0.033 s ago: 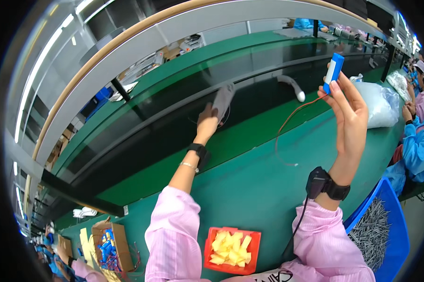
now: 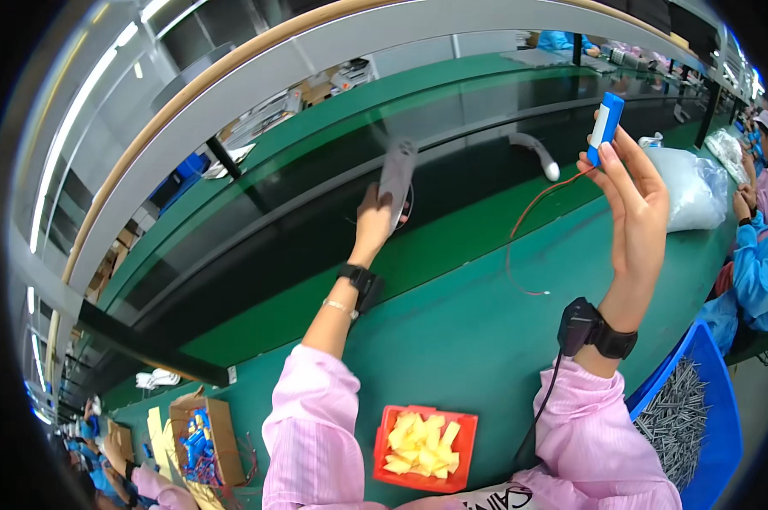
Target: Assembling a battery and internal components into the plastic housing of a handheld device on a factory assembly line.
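Note:
My right hand is raised at the right, pinching a blue battery pack with a white label on its side. From the pack's lower end a thin red wire hangs in a curve to a small pale plug. Farther left, my left hand reaches over the dark conveyor belt, its fingers closed round a long greyish plastic housing. The housing is slightly blurred, and a thin wire loops beside it. A curved piece with a white end lies on the belt between my hands.
A red tray of yellow pieces sits near me on the green table. At left stands a cardboard box of blue battery packs; at right, a blue bin of screws. A plastic bag lies beyond; co-workers sit right.
The greyish housing in my left hand has shifted slightly left and up. My right hand still holds the battery pack, its wire swung a little right. The curved piece has moved slightly right.

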Available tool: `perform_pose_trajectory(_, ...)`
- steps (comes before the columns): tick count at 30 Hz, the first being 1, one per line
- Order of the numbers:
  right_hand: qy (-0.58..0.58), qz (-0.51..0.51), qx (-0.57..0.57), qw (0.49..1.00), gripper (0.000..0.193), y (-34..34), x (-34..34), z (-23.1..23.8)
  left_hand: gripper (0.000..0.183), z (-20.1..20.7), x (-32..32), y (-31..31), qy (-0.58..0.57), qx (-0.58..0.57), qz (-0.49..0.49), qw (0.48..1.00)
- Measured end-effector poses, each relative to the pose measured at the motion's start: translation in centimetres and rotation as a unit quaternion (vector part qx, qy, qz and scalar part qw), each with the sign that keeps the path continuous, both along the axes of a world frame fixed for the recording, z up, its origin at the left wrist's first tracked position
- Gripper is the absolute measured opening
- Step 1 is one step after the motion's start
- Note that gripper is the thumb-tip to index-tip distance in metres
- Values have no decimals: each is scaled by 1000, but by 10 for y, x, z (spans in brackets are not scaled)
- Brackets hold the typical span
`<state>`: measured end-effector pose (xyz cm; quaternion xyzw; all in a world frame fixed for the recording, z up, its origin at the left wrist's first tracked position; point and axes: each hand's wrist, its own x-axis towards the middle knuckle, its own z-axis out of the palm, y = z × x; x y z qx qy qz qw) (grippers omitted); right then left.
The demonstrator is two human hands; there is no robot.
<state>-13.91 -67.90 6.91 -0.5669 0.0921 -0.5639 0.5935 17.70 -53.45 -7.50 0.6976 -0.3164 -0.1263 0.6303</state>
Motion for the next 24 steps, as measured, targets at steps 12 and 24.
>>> perform_pose_trajectory(12, 21, 283, -19, 959, 41, 88, 50, -9, 39, 58, -94, 144, 198, -331, -51, 921)
perform_pose_trajectory(24, 107, 327, -45, 938, 46, 117, 65, -19, 29, 75, -131, 145, 88, -312, 44, 945)
